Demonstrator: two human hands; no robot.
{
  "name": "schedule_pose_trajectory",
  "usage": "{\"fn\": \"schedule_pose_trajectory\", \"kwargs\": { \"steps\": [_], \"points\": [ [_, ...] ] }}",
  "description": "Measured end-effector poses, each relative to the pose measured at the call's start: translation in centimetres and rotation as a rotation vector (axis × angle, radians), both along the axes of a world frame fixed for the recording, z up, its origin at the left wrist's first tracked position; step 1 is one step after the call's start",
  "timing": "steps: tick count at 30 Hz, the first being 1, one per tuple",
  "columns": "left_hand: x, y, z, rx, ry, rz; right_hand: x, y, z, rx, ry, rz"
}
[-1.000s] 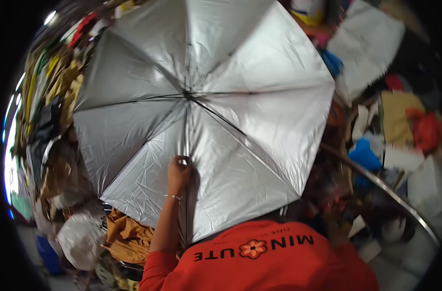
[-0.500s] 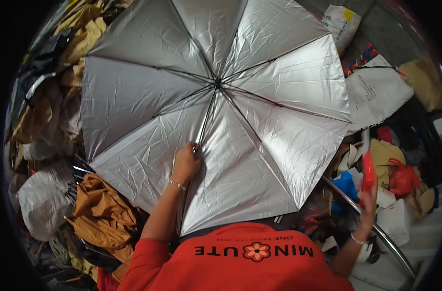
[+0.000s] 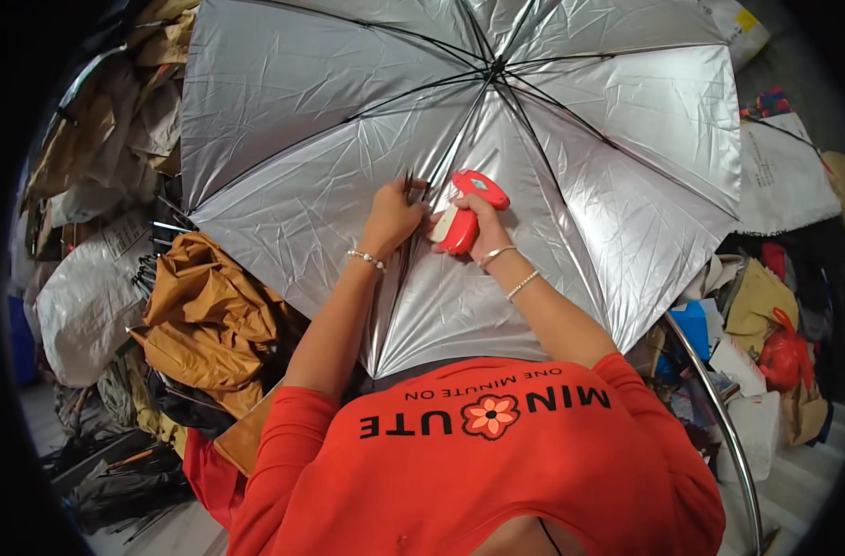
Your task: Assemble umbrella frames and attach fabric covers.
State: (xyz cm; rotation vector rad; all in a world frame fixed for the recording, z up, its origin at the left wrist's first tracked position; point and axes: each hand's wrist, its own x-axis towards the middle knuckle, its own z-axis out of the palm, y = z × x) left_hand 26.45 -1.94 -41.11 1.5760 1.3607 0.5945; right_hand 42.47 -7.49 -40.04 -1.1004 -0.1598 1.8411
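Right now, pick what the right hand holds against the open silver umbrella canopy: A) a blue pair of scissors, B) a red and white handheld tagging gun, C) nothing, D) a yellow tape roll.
B: the right hand grips a red and white handheld tagging gun over the silver umbrella canopy, beside the left hand pinching a rib.

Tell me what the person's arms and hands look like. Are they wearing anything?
Both forearms are bare, with no gloves. Orange-red sleeves are pushed up past the elbows and belong to a top of the same colour. The left hand has a thin beaded bracelet at the wrist. The right hand has two slim silvery bracelets, one just above the other.
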Motion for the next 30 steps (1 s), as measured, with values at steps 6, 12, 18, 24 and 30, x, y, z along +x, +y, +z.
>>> {"fn": "schedule_pose_trajectory", "kwargs": {
  "steps": [6, 12, 18, 24, 30],
  "points": [
    [0.7, 0.0, 0.6, -0.121, -0.118, 0.039, 0.7, -1.6, -0.2, -0.055, 0.034, 0.184],
    [1.2, 0.0, 0.1, -0.029, -0.029, 0.037, 0.8, -2.1, -0.9, -0.016, 0.04, 0.174],
    [1.4, 0.0, 0.9, -0.079, -0.027, 0.036, 1.4, -1.8, -1.7, 0.044, 0.176, 0.175],
    [1.4, 0.1, 1.1, -0.231, -0.166, 0.043, 2.4, -1.5, -3.0, 0.092, 0.403, 0.189],
    [1.3, 0.3, 1.0, -0.329, -0.295, 0.134, 2.7, -1.5, -2.9, 0.068, 0.403, 0.184]
  ]
}}
